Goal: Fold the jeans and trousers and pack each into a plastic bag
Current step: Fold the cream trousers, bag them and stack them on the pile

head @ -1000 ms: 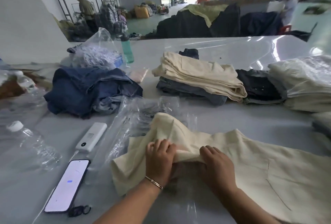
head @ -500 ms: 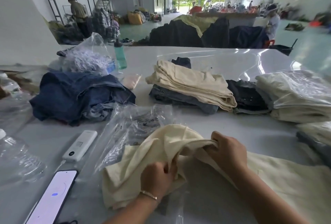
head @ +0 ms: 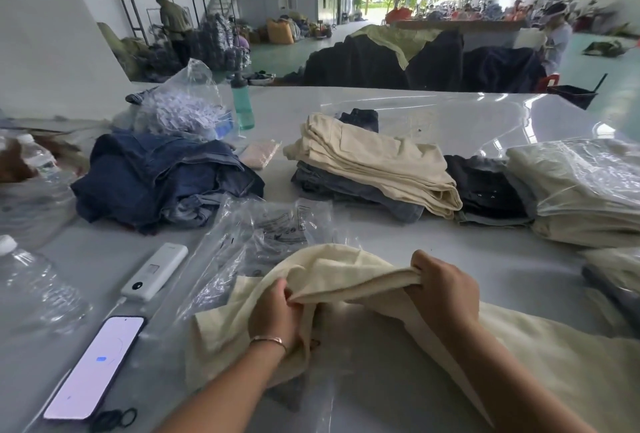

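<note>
Cream trousers lie across the near edge of the grey table, one end lifted off the surface. My left hand grips the cloth near its left part, fingers curled into a fold. My right hand grips the raised edge of the same trousers a little higher and further right. Just behind them lie crumpled clear plastic bags. A heap of blue jeans sits at the left. Folded cream and grey trousers are stacked in the middle.
A phone and white power bank lie at the near left beside a water bottle. Bagged cream trousers are piled at the right. A teal bottle and a bag of tags stand further back.
Both hands have lifted the trousers' edge off the table and drawn apart, the right hand rising and moving right. The camera view has tilted up slightly.
</note>
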The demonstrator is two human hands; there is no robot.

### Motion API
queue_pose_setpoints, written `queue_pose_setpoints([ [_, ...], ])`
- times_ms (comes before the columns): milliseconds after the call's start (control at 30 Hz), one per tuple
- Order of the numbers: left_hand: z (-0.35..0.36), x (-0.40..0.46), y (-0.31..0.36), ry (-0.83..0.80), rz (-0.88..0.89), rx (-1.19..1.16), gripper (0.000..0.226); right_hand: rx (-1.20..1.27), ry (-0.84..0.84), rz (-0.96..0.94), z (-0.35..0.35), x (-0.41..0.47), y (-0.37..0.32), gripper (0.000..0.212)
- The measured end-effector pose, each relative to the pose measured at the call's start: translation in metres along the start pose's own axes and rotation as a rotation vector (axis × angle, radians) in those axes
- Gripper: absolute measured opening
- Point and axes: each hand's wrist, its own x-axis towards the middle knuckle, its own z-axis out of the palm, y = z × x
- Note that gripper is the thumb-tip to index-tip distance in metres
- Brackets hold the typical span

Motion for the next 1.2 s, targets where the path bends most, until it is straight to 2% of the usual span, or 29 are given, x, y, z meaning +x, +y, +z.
queue_pose_setpoints([
  [67, -0.045, 0.032, 0.005, 0.209, 0.114, 0.023, 0.01, -0.03, -0.029, -0.115, 0.001, -0.004, 0.002, 0.039],
  [167, -0.113, 0.071, 0.016, 0.529, 0.461, 0.266, 0.023, -0.038, -0.056, -0.311, 0.005, -0.016, -0.011, 0.049],
  [200, -0.128, 0.078, 0.016, 0.607, 0.508, 0.279, 0.032, -0.016, -0.075, -0.342, 0.008, -0.021, -0.015, 0.049],
  [267, -0.143, 0.079, 0.005, 0.672, 0.461, 0.238, 0.038, 0.037, -0.129, -0.393, 0.016, -0.029, -0.018, 0.039],
  [333, -0.137, 0.066, -0.016, 0.566, 0.461, 0.308, 0.037, 0.004, -0.276, -0.389, 0.03, -0.041, -0.016, 0.024],
  [400, -0.121, 0.046, -0.044, 0.373, 0.615, 0.502, 0.039, -0.126, -0.599, -0.366, 0.045, -0.054, -0.018, 0.019],
  [467, -0.107, 0.028, -0.071, 0.023, 0.646, 0.705, 0.037, -0.226, -0.889, -0.404, 0.061, -0.062, -0.028, 0.011],
  [533, -0.099, 0.025, -0.1, -0.266, 0.501, 0.848, 0.043, -0.309, -1.027, -0.457, 0.072, -0.064, -0.042, 0.013],
  [600, -0.104, 0.027, -0.118, -0.293, 0.405, 0.84, 0.045, -0.391, -1.073, -0.47, 0.079, -0.061, -0.053, 0.027],
  [700, -0.121, 0.035, -0.132, -0.088, 0.363, 0.812, 0.042, -0.403, -1.137, -0.432, 0.082, -0.054, -0.062, 0.03],
  [800, -0.136, 0.049, -0.151, 0.061, 0.191, 0.777, 0.045, -0.228, -1.127, -0.313, 0.079, -0.051, -0.064, 0.01],
  [900, -0.144, 0.069, -0.163, 0.023, 0.015, 0.659, 0.035, -0.148, -1.133, -0.232, 0.081, -0.053, -0.065, 0.025],
  [967, -0.151, 0.083, -0.16, -0.015, -0.01, 0.547, 0.038, -0.158, -1.182, -0.22, 0.084, -0.053, -0.072, 0.024],
  [1033, -0.16, 0.094, -0.148, 0.099, 0.043, 0.47, 0.043, -0.094, -1.158, -0.158, 0.085, -0.052, -0.083, 0.026],
  [1100, -0.167, 0.098, -0.132, 0.223, 0.094, 0.293, 0.049, 0.057, -1.003, -0.082, 0.087, -0.05, -0.099, 0.036],
  [1167, -0.166, 0.093, -0.117, 0.268, 0.16, 0.101, 0.047, 0.203, -0.722, -0.043, 0.09, -0.051, -0.12, 0.042],
  [1200, -0.163, 0.089, -0.112, 0.272, 0.195, 0.029, 0.045, 0.244, -0.597, -0.034, 0.093, -0.051, -0.134, 0.053],
])
